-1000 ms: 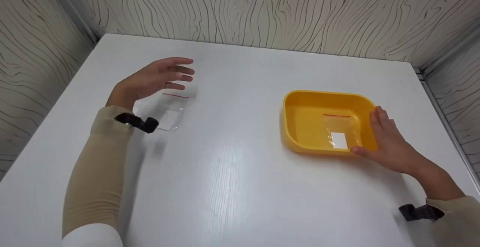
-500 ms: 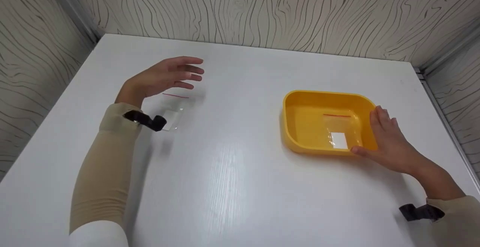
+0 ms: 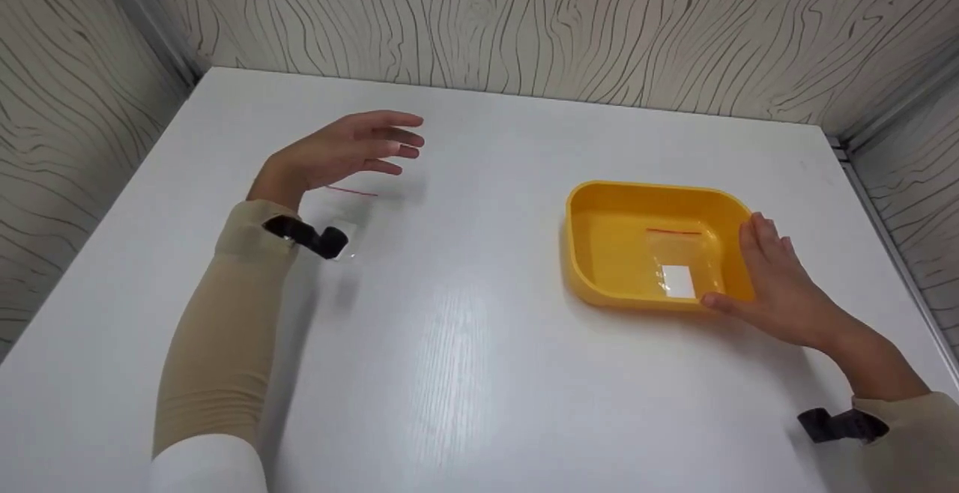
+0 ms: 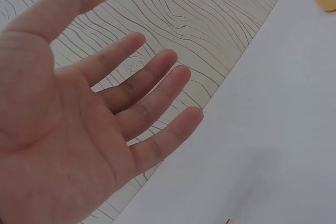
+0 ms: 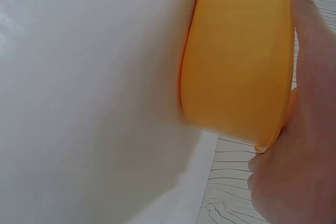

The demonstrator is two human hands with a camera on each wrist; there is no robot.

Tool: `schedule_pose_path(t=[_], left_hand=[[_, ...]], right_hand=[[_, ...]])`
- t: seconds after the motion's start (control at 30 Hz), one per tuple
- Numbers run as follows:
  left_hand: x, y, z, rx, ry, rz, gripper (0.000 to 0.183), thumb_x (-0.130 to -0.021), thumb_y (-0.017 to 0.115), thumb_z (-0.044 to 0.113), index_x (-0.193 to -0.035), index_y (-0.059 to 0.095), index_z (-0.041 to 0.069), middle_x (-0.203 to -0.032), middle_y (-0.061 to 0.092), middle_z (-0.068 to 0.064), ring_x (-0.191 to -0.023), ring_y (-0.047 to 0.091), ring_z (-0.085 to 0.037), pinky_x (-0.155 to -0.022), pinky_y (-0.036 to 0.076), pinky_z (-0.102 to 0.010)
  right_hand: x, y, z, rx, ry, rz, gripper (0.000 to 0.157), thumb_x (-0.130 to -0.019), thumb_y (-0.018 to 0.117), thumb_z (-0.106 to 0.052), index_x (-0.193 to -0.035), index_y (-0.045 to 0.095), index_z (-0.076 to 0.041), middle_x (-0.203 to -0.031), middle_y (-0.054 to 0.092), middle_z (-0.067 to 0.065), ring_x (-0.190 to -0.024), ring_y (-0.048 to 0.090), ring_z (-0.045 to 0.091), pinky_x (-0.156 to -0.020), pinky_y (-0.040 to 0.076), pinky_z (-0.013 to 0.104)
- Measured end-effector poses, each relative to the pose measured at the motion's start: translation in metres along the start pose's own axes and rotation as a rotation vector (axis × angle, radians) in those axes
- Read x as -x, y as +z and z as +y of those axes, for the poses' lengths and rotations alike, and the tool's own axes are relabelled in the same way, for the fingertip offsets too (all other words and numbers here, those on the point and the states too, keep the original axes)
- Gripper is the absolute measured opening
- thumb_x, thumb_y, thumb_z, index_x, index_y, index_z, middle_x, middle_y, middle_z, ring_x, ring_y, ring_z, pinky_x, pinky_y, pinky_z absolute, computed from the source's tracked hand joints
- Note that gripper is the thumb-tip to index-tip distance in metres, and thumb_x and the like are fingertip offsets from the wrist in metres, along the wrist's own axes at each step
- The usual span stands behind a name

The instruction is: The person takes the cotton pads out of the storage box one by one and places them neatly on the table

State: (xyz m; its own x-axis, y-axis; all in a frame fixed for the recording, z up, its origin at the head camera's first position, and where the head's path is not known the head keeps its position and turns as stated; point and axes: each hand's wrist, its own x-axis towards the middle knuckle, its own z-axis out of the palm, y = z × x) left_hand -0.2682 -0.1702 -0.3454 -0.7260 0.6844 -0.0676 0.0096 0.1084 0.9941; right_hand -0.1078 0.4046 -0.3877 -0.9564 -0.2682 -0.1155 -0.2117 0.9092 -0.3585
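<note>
My left hand (image 3: pixel 341 150) hovers in the air at the left with its fingers spread and nothing in them; the left wrist view shows the bare palm. Below it on the table lies a clear zip bag (image 3: pixel 352 192) with a red strip and a white label, partly hidden by the hand and wrist camera. At the right, my right hand (image 3: pixel 779 283) grips the near right corner of a yellow plastic bin (image 3: pixel 599 299), thumb at the front rim and fingers along the right side. Inside the bin rests another clear zip bag (image 3: pixel 678 281) with a red strip and white label.
Both things stand on a white table (image 3: pixel 479 373). A wall (image 3: pixel 479 21) with a wood-grain pattern closes off the back, and similar panels flank the sides. A black wrist camera (image 3: pixel 307 237) sticks out from the left sleeve.
My left hand has drifted to the right above the table, its sleeve and wrist camera now covering more of the bag below. The right hand and the bin have stayed still.
</note>
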Motion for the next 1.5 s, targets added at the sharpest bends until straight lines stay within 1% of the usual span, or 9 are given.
schedule_pose_path(t=[0.1,0.33,0.67,0.83,1.17,1.5], left_hand=[[-0.004,0.002,0.001,-0.001,-0.002,-0.002,0.052,-0.103,0.058,0.016,-0.153,0.044,0.010,-0.151,0.046,-0.018,-0.137,0.048,-0.028,-0.112,0.043,-0.045],[-0.012,0.007,0.006,0.017,0.007,-0.019,0.052,-0.102,0.060,0.017,-0.151,0.045,0.009,-0.148,0.049,-0.014,-0.137,0.048,-0.028,-0.113,0.042,-0.046],[-0.026,0.019,0.010,0.013,0.023,-0.053,0.053,-0.101,0.059,0.017,-0.152,0.044,0.009,-0.148,0.049,-0.013,-0.136,0.048,-0.028,-0.112,0.042,-0.047],[-0.033,0.025,0.011,0.012,0.033,-0.065,0.053,-0.102,0.058,0.016,-0.152,0.044,0.009,-0.149,0.048,-0.012,-0.137,0.048,-0.028,-0.112,0.042,-0.048],[-0.044,0.035,0.016,0.021,0.017,-0.064,0.052,-0.101,0.059,0.015,-0.151,0.046,0.010,-0.148,0.050,-0.011,-0.135,0.051,-0.027,-0.111,0.044,-0.047],[-0.055,0.047,0.021,-0.018,0.012,-0.081,0.052,-0.101,0.060,0.016,-0.151,0.046,0.011,-0.145,0.054,-0.010,-0.133,0.054,-0.028,-0.109,0.047,-0.044]], right_hand=[[0.000,0.000,0.000,0.001,-0.001,0.000,0.117,-0.093,0.069,-0.049,-0.154,-0.008,0.015,-0.162,-0.014,0.034,-0.151,-0.016,0.047,-0.122,-0.017,0.046],[0.000,-0.001,0.002,-0.010,-0.038,0.019,0.118,-0.092,0.072,-0.046,-0.153,-0.009,0.015,-0.162,-0.016,0.035,-0.150,-0.013,0.051,-0.121,-0.016,0.052],[0.001,0.000,0.003,-0.014,-0.029,0.015,0.119,-0.092,0.072,-0.047,-0.154,-0.009,0.014,-0.162,-0.016,0.034,-0.150,-0.014,0.049,-0.122,-0.016,0.050],[0.000,0.001,0.003,-0.019,-0.036,0.019,0.119,-0.092,0.072,-0.046,-0.154,-0.009,0.015,-0.162,-0.016,0.035,-0.150,-0.014,0.050,-0.122,-0.016,0.051],[-0.001,0.001,0.003,-0.024,-0.037,0.024,0.119,-0.091,0.072,-0.046,-0.154,-0.009,0.014,-0.161,-0.014,0.037,-0.150,-0.014,0.050,-0.122,-0.015,0.052],[0.000,-0.002,0.001,-0.029,-0.025,0.007,0.117,-0.092,0.070,-0.046,-0.154,-0.008,0.014,-0.162,-0.016,0.034,-0.150,-0.014,0.050,-0.122,-0.016,0.050]])
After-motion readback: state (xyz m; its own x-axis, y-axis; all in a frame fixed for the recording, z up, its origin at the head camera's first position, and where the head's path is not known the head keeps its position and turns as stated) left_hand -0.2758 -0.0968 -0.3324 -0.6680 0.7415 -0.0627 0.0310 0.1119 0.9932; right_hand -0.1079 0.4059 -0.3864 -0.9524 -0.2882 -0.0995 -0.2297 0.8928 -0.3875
